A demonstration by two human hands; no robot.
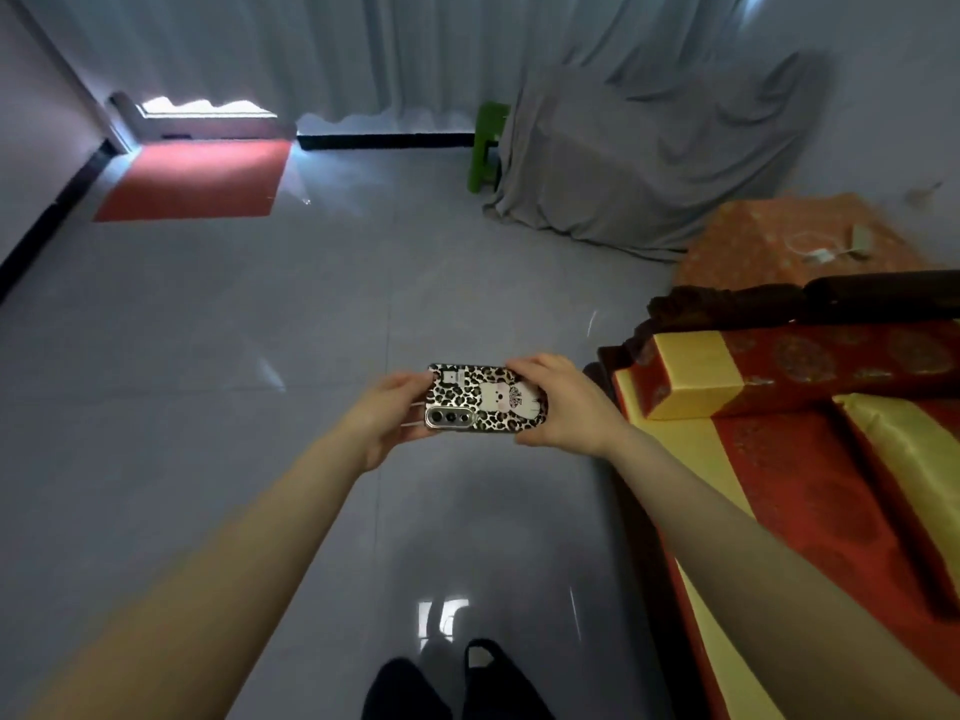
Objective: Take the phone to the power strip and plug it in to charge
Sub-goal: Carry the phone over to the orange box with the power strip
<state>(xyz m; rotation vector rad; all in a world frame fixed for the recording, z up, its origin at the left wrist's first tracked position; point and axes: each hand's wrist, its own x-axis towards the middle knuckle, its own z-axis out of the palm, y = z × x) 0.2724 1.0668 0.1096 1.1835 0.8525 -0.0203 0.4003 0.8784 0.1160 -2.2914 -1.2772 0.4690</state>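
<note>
The phone (pixel 485 399), in a leopard-print case with a white figure on it, is held sideways in front of me, its back and camera strip facing me. My left hand (pixel 389 418) grips its left end and my right hand (pixel 563 402) grips its right end. Far off at the right, on an orange patterned surface (pixel 753 246), lie a white charger with its cable (pixel 815 251) and a grey power strip (pixel 861 240). Grey tiled floor separates me from them.
A wooden sofa with red and yellow cushions (pixel 769 459) runs along my right. A grey cloth drapes over furniture (pixel 649 153) at the back, beside a green stool (pixel 485 148). A red mat (pixel 197 179) lies by the doorway at the far left. My feet (pixel 457 683) stand on the floor.
</note>
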